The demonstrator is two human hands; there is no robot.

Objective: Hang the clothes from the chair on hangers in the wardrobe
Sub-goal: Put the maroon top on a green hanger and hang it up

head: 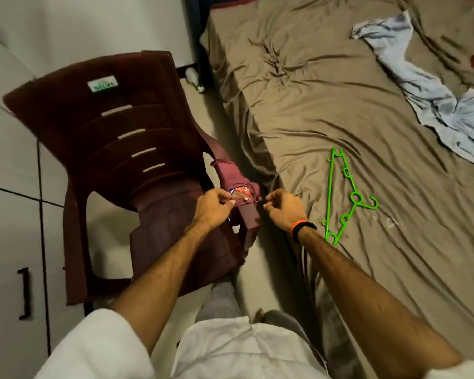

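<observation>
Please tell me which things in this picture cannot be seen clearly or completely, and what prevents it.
Head view only:
- Maroon garment on the chair arm: bunched, partly behind the left hand; its type is unclear.
- Right hand: fingers curled; whether they pinch cloth is too small to tell.
- White cloth on the bed: cut by the right edge.
- Wardrobe: doors shut, cut by the left edge.
- Green hanger: fully visible.

A narrow strip of floor (216, 119) runs ahead of the hands, hemmed by the chair (93, 149) left and the bed (326, 105) right; the hanger (345, 198) lies just right.
</observation>
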